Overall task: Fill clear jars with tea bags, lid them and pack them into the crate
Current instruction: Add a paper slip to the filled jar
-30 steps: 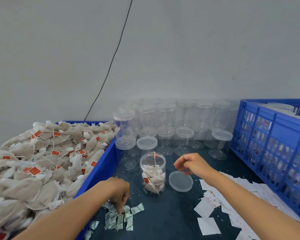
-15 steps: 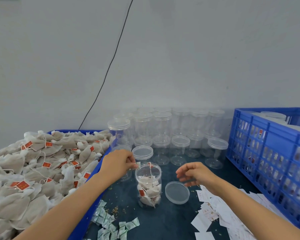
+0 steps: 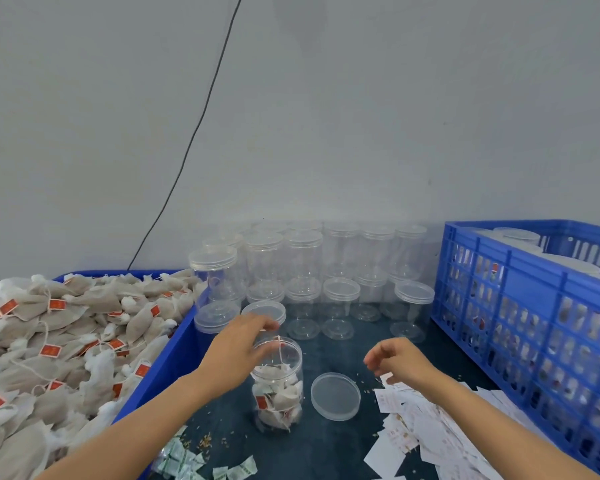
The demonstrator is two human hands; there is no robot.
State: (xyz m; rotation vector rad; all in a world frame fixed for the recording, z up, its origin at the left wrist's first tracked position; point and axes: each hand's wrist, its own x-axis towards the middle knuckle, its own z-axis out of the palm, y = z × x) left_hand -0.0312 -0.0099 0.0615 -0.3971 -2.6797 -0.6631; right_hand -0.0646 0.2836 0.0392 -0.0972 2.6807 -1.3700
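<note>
1. Head view, our hands: our left hand point(image 3: 238, 344) sits over the mouth of the open jar point(image 3: 278, 386), fingers curled at its rim; they seem to pinch something small there, perhaps a sachet or a tea bag's string, though we cannot tell which. Our right hand point(image 3: 400, 360) hovers above the table point(image 3: 326, 448), well apart from the jar, fingers loosely curled and holding nothing.

2. Same view, the jar in hand: it stands upright on the table in front of us, roughly half full of tea bags. Its loose lid point(image 3: 335, 395) lies flat just beside it, on the right (so this jar is not yet closed).

3. Same view, supplies: the blue bin point(image 3: 168, 355) on the left is heaped with tea bags point(image 3: 66, 337). Behind the jar stand many empty jars point(image 3: 326, 282), lids on, stacked in two tiers against the wall. Green-printed sachets point(image 3: 187, 460) lie near our left forearm, and white paper slips point(image 3: 426, 434) are scattered under our right arm.

4. Same view, progress: the blue crate point(image 3: 520, 306) on the right already holds lidded jars, their tops showing above the rim and their contents dimly through the lattice. We judge the task well under way: this jar needs topping up, lidding and packing, and the rows of empties still wait.
</note>
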